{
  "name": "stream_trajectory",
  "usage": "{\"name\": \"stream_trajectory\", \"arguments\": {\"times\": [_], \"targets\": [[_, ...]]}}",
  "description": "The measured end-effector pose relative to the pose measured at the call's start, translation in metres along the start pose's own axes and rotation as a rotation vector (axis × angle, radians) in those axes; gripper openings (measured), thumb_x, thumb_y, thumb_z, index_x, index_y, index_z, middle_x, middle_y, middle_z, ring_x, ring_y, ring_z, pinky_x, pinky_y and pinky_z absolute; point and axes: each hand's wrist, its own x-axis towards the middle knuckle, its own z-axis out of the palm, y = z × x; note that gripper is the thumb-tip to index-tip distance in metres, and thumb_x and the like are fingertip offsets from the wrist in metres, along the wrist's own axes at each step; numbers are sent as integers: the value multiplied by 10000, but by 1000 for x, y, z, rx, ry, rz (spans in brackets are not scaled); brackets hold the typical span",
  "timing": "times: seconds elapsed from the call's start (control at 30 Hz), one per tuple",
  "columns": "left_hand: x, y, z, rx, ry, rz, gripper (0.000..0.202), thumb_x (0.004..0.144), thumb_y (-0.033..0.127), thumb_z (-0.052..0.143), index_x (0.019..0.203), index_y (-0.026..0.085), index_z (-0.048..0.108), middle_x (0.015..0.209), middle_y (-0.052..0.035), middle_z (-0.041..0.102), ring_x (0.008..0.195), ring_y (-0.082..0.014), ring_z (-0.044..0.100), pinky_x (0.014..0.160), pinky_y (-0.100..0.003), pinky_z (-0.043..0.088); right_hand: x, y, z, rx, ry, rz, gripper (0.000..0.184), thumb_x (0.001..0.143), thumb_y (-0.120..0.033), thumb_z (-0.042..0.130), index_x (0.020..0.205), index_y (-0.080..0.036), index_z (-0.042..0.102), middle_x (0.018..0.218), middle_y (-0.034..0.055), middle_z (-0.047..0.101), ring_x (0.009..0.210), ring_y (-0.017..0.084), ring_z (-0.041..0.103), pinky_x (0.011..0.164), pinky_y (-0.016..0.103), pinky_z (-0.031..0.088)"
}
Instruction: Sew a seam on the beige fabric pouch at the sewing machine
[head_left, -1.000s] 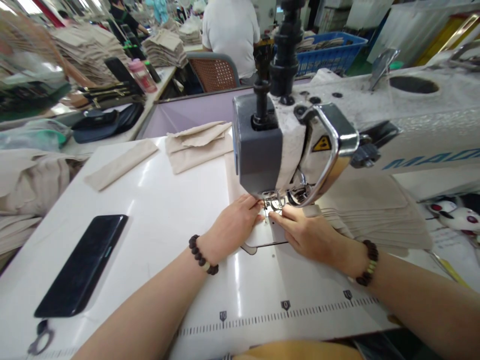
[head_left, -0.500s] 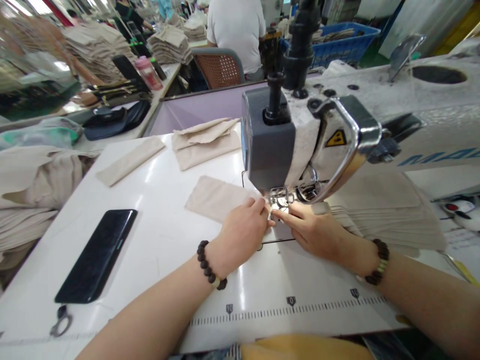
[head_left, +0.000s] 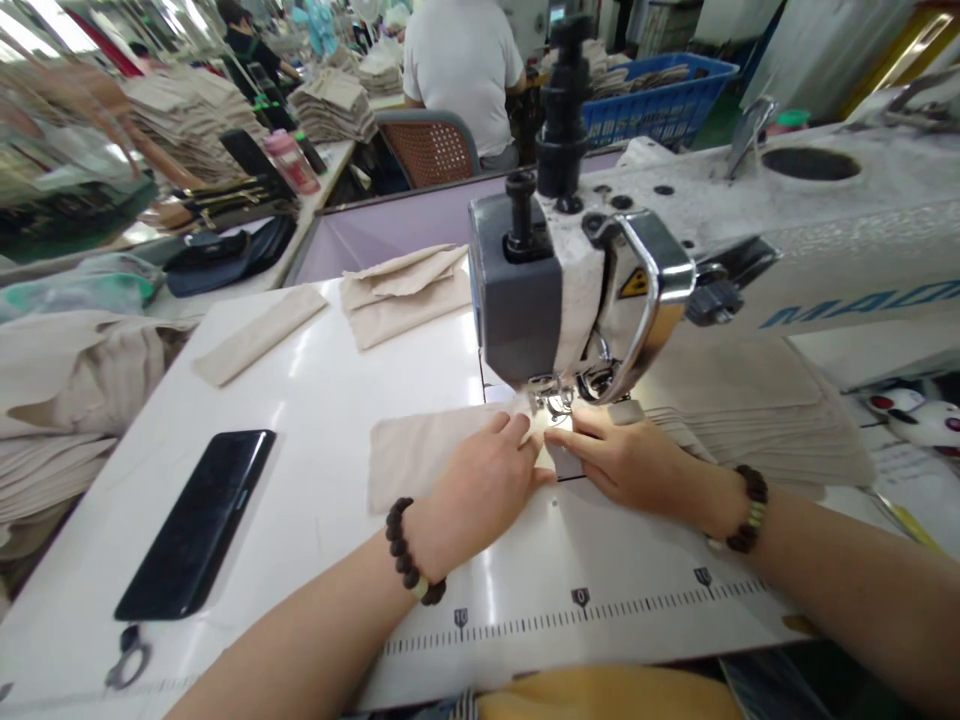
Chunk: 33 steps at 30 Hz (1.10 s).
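Note:
A beige fabric piece lies on the white table, its right end running under my left hand toward the presser foot of the sewing machine. My left hand is closed on the fabric, fingers bent at its edge just left of the foot; the fingertips are partly hidden. My right hand rests at the right of the foot, its index finger stretched toward the needle area and its fingers spread, touching the metal plate. I cannot see fabric held in it.
Stacked beige pieces lie right of my right hand, under the machine arm. Folded fabric and a narrow strip lie at the back. A black phone is at left. Beyond sits a person near a blue basket.
The fabric piece has swung round, its left end coming nearer to me. My left hand has shifted slightly with it. The right hand stays beside the foot, and the view has moved a little.

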Motion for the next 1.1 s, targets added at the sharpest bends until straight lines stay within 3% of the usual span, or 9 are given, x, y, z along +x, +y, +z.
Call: {"name": "stream_trajectory", "arguments": {"times": [0.17, 0.33, 0.57, 0.8, 1.1], "targets": [[-8, 12, -10, -60, -141, 111, 152, 904, 199, 469, 935, 99, 579, 888, -67, 547, 817, -198, 495, 732, -319, 467, -6, 3, -4, 80, -63, -130, 258, 863, -115, 362, 946, -141, 604, 745, 44, 508, 616, 156, 420, 538, 279, 272], [-9, 12, -15, -147, -232, 113, 123, 885, 102, 456, 886, 102, 580, 880, -68, 544, 838, -197, 505, 734, -315, 490, -8, -2, -5, 18, -81, -234, 327, 933, -174, 313, 754, -158, 586, 692, 28, 461, 587, 153, 345, 542, 313, 228], [-7, 9, -11, -173, -217, 46, 127, 876, 87, 460, 891, 89, 586, 884, -81, 549, 880, -205, 511, 778, -327, 492, -6, -5, -2, 24, -87, -171, 407, 956, -171, 228, 846, -135, 618, 688, 42, 475, 615, 164, 383, 553, 320, 264], [-4, 0, -9, -165, -195, 27, 189, 888, 61, 404, 864, 95, 588, 873, -78, 538, 863, -180, 510, 762, -286, 485, -6, 0, 3, 52, -88, -143, 329, 908, -130, 284, 982, -106, 604, 717, 53, 486, 625, 172, 400, 551, 308, 290], [-5, -2, 1, -173, -107, 25, 183, 882, 62, 393, 863, 116, 567, 891, -68, 538, 875, -165, 520, 782, -277, 482, -6, -1, 3, 13, -83, -108, 285, 880, -105, 334, 981, -107, 601, 729, 51, 500, 636, 170, 441, 564, 294, 320]]}}
